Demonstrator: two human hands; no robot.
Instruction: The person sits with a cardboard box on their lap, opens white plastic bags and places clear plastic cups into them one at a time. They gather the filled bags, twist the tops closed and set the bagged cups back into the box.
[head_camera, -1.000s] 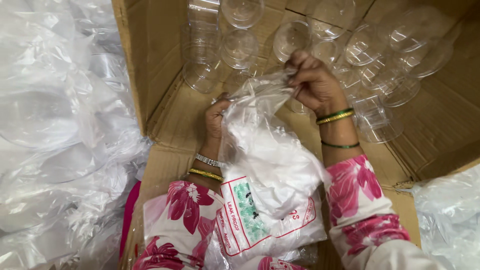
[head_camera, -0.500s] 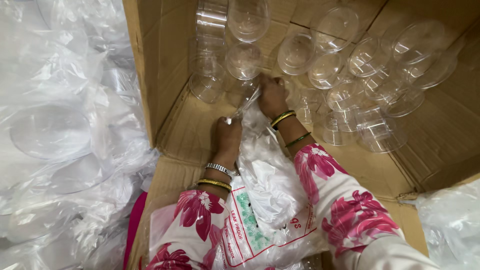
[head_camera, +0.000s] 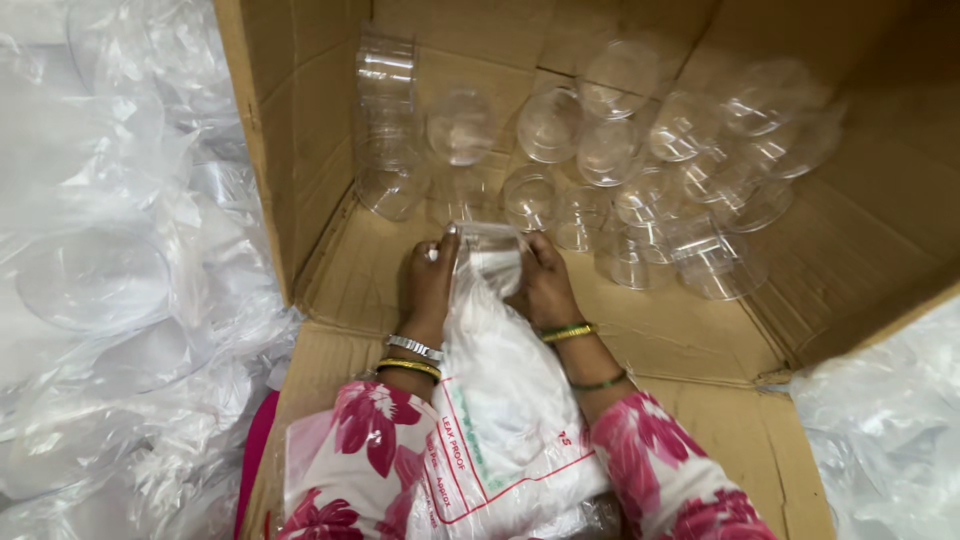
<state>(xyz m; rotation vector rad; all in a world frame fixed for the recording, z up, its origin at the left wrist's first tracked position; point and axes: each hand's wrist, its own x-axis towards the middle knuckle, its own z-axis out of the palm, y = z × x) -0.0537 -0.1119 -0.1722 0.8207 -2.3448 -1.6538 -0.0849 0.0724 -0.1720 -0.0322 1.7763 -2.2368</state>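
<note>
While both hands work inside the cardboard box (head_camera: 300, 180):
Left hand (head_camera: 428, 285): fingers closed on plastic bag (head_camera: 500, 400) mouth.
Right hand (head_camera: 545, 285): pinching it too, apparently.
Behind: clear cups (head_camera: 610, 150).

Left hand (head_camera: 428, 285) and right hand (head_camera: 545, 290) gripping plastic bag (head_camera: 500, 400), clear cups (head_camera: 610, 150) in cardboard box (head_camera: 330, 270)

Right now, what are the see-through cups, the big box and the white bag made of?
The cups look like thin clear plastic: glossy, and the box shows through them. The box looks like brown corrugated cardboard, matte, with creased flaps. The bag, gripped by the left hand and right hand, looks like soft, cloudy plastic film; it wrinkles and shines.
</note>
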